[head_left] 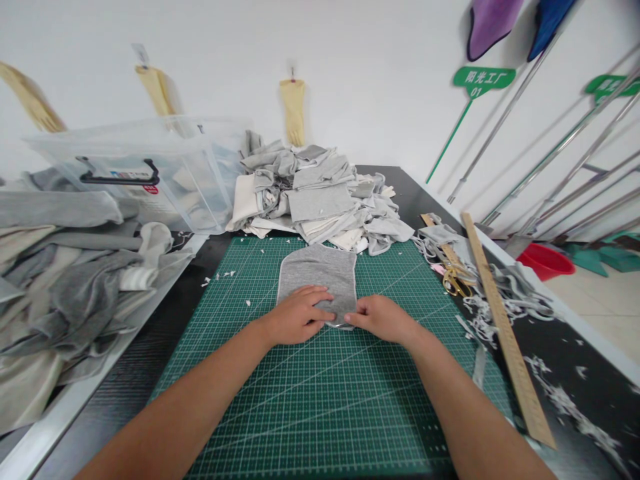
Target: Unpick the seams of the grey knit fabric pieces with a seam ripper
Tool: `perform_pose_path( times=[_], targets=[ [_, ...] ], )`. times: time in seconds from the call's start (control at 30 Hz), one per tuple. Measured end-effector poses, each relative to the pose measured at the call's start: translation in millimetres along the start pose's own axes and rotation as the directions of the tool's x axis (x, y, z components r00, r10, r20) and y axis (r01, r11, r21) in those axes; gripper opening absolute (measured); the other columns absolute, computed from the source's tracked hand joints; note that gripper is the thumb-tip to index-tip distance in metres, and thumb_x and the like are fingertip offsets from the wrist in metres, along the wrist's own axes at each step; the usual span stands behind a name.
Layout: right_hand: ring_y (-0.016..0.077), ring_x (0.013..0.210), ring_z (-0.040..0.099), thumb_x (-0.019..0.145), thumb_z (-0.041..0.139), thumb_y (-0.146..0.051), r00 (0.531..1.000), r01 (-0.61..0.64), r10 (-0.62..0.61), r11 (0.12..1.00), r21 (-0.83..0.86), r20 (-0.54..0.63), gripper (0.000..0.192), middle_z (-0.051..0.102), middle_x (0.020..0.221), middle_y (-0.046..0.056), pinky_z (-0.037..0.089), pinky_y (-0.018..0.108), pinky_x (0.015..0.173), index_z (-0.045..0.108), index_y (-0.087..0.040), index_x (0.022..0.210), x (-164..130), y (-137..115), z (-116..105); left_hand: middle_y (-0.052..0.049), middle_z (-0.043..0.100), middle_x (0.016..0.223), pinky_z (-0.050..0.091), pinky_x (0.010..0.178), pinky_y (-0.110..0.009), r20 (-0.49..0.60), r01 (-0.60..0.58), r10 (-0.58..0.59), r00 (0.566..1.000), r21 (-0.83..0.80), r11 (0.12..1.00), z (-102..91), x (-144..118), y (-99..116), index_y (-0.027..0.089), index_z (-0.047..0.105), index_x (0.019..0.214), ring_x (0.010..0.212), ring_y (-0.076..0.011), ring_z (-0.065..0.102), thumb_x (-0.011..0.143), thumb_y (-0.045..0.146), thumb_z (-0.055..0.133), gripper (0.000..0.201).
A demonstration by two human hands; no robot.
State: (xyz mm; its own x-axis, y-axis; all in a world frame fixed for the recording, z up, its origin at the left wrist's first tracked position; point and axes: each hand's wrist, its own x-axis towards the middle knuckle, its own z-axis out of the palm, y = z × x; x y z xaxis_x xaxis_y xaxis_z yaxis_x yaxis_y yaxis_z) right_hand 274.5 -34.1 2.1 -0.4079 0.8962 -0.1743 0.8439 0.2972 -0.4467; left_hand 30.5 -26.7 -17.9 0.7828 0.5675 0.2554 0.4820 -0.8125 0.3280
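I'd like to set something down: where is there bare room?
The green mat is bare between the forearms, short of the gray cloth, and right of that cloth. A fabric pile crowds the far side; scissors, long ruler and scraps the right.

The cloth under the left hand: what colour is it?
The cloth is grey with a paler edge, best seen in the head view.

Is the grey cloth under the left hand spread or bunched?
Spread: the grey cloth lies flat on the green mat; cannot tell if doubled.
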Motion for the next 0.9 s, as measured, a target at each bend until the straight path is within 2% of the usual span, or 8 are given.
perform_pose_path(
  times=[0.3,0.57,0.73,0.9],
  targets=[
    [0.0128,0.056,0.051,0.076,0.057,-0.056,0.998,-0.062,0.061,0.995,-0.08,-0.015,0.039,0.064,0.064,0.002,0.025,0.024,0.049,0.064,-0.019,0.066,1.0,-4.0,2.9,-0.002,0.05,0.132,0.03,0.108,-0.047,-0.025,-0.003,0.002,1.0,-0.021,1.0,2.0,-0.3,-1.1,0.032,0.065,0.109,0.127,-0.0236,0.04,0.081,0.019,0.058,0.031],
    [0.0115,0.054,0.05,0.079,0.052,-0.057,1.0,-0.005,0.005,1.0,0.031,0.015,0.043,0.062,0.06,0.001,0.027,0.023,0.049,0.062,-0.018,0.065,-0.1,1.8,-2.7,-0.005,0.057,0.122,0.036,0.105,-0.043,-0.113,0.014,-0.014,0.994,-0.006,1.0,5.8,0.7,-3.7,0.027,0.068,0.106,0.12,-0.0216,0.047,0.083,0.016,0.053,0.029],
    [0.0119,0.054,0.05,0.081,0.049,-0.058,1.0,-0.015,0.015,0.999,0.044,-0.004,0.045,0.06,0.059,0.001,0.027,0.024,0.05,0.061,-0.018,0.064,0.4,1.3,-3.5,-0.006,0.058,0.118,0.039,0.102,-0.045,-0.202,0.097,-0.081,0.976,0.07,0.993,8.7,-0.4,-8.9,0.024,0.069,0.101,0.115,-0.0234,0.05,0.082,0.014,0.051,0.028],
    [0.0115,0.054,0.049,0.082,0.048,-0.057,0.999,-0.013,0.015,0.999,0.052,-0.038,0.045,0.06,0.06,0.0,0.027,0.024,0.05,0.06,-0.018,0.064,0.9,1.9,-2.8,-0.008,0.049,0.13,0.031,0.107,-0.047,-0.167,0.111,-0.076,0.983,0.21,0.971,-0.3,2.5,0.7,0.021,0.068,0.102,0.122,-0.0259,0.043,0.081,0.014,0.051,0.027]
  ],
)
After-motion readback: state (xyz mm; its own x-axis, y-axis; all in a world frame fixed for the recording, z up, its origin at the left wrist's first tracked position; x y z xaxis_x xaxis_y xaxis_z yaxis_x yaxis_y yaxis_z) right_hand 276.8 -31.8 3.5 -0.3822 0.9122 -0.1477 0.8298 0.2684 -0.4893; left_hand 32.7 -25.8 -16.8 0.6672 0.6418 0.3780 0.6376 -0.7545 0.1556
